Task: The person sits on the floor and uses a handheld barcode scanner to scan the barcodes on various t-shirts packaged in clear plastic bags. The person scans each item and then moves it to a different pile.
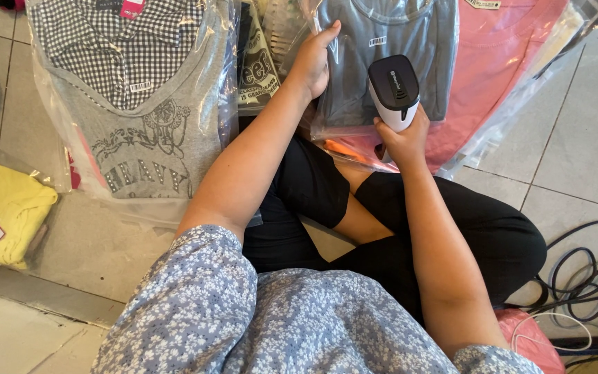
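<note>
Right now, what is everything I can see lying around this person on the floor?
grey top in clear bag: one, grey, top centre, under the left hand
pink garment in bag: one, pink, top right, beneath the grey one
checked and grey top in bag: one, black-and-white check over grey print, top left
yellow garment in bag: one, yellow, left edge
handheld scanner: one, black head, white body, centre, aimed at the grey top
cables: several, black and white, right edge on the tiles
pink bag: one, pink, bottom right
tiled floor: pale tiles, all around
left hand: flat on the grey top's bag
right hand: gripping the scanner
</note>
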